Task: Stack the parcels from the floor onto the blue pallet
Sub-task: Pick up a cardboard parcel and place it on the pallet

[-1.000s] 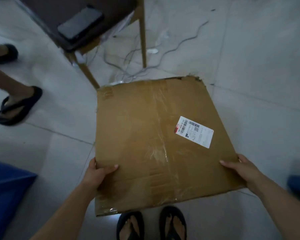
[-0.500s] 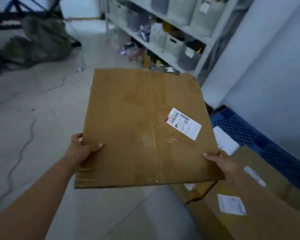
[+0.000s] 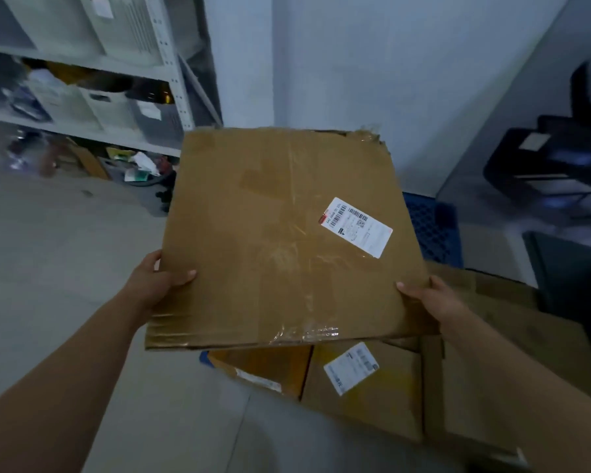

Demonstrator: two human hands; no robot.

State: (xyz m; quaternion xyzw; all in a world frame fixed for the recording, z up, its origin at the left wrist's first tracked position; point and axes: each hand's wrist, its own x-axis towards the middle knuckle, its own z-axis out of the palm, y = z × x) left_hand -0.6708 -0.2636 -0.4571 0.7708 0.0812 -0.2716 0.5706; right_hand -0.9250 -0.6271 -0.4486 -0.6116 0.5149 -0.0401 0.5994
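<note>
A person holds a flat cardboard parcel [image 3: 280, 240] level in the air. The left hand [image 3: 157, 281] and right hand [image 3: 430, 298] grip its near side edges, fingers clamped on the board, thumbs on top. It hangs above the brown parcels [image 3: 365, 387] already lying on the blue pallet [image 3: 430, 230] by the wall. A clean placement likely means lowering it flat, squaring it to the stack, and releasing both hands together.
</note>
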